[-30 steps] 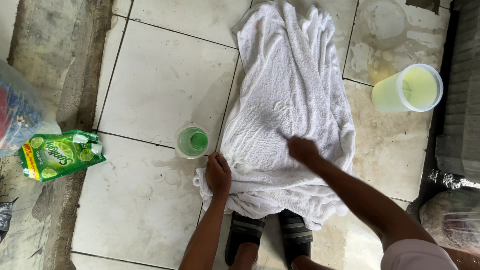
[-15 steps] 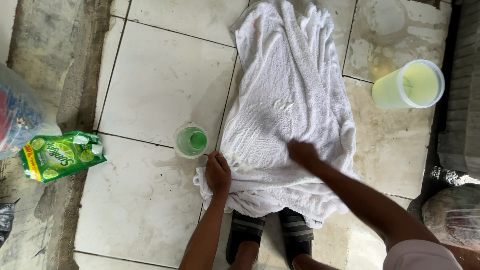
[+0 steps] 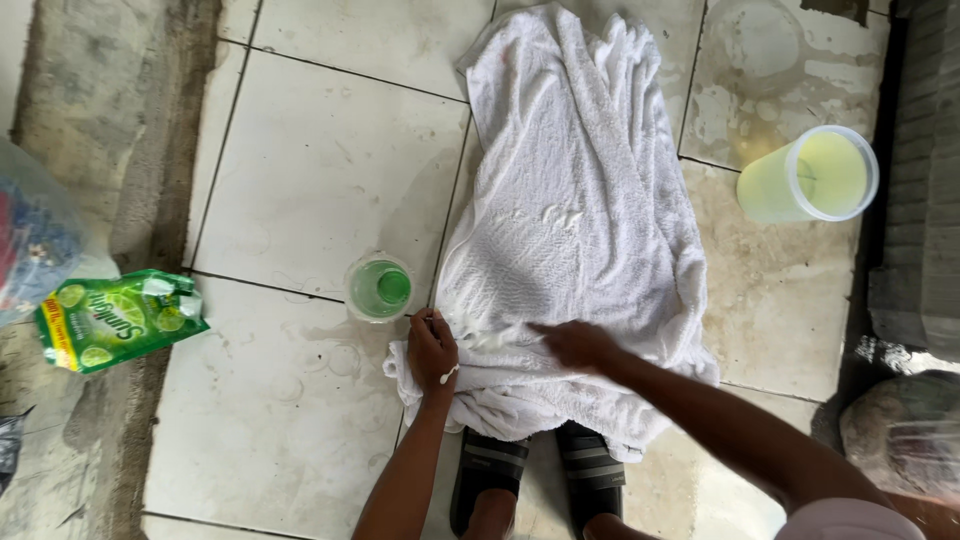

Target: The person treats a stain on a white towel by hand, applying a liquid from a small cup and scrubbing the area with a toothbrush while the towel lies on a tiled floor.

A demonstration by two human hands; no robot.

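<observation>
Person's feet in dark sandals (image 3: pixel 540 475) poke out from under the near edge of the white towel (image 3: pixel 570 230), which lies spread lengthwise on the wet tiled floor (image 3: pixel 300 180). Left hand (image 3: pixel 432 348) sits on the towel's near-left corner, fingers curled and bunching the cloth. Right hand (image 3: pixel 575 343) lies flat on the towel near its near edge, fingers together and stretched toward the left hand, not gripping. Just left of the towel, a small clear cup with green liquid (image 3: pixel 380 287). Further left of the towel, a green detergent pouch (image 3: pixel 120 320) on the concrete strip. Right of the towel's far half, well apart, a plastic tumbler of yellowish liquid (image 3: pixel 812 175).
</observation>
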